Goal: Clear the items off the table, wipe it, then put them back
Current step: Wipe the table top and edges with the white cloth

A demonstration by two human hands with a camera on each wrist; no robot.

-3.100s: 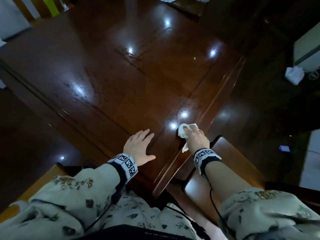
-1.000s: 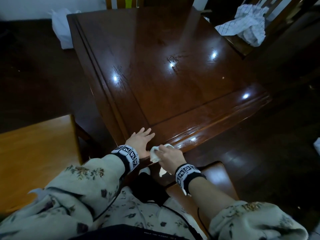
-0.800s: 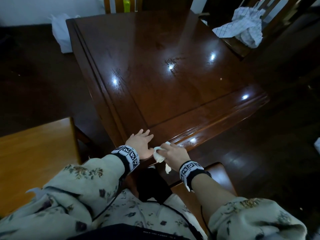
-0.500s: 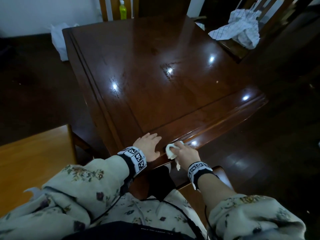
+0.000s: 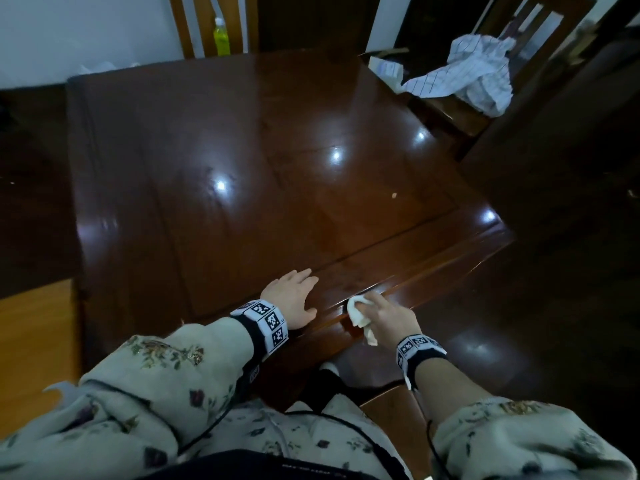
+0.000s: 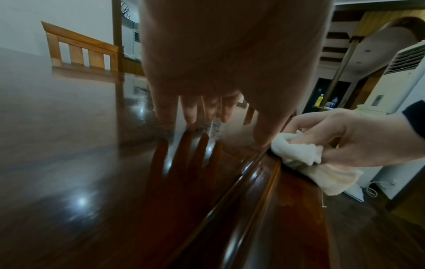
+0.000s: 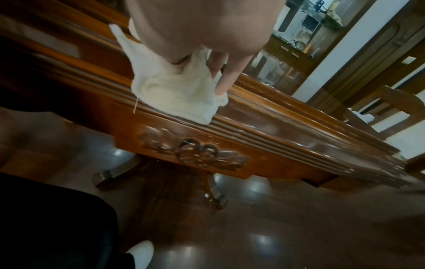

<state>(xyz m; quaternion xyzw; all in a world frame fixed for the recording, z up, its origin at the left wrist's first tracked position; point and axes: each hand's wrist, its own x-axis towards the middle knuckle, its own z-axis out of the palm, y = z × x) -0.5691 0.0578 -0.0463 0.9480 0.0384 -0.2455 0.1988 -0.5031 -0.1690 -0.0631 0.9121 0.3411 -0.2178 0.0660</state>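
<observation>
A dark glossy wooden table (image 5: 242, 161) fills the head view, its top bare. My right hand (image 5: 384, 315) grips a crumpled white cloth (image 5: 358, 311) and presses it onto the moulded near edge of the table (image 7: 264, 131). The cloth (image 7: 179, 91) bunches under my fingers in the right wrist view, and the cloth (image 6: 308, 158) hangs over the edge in the left wrist view. My left hand (image 5: 294, 297) lies flat on the tabletop just left of the cloth, fingers (image 6: 190, 111) straight and spread, holding nothing.
A chair at the far right carries a checked white cloth (image 5: 467, 77). Another chair at the far side holds a yellow-green bottle (image 5: 221, 36). A light wooden seat (image 5: 31, 348) sits at my left. The table's carved apron and legs (image 7: 214, 191) stand over a dark shiny floor.
My right hand has slid the cloth rightward along the table's near edge, away from my left hand. My left hand stays flat on the tabletop. The view has risen to show more of the far side.
</observation>
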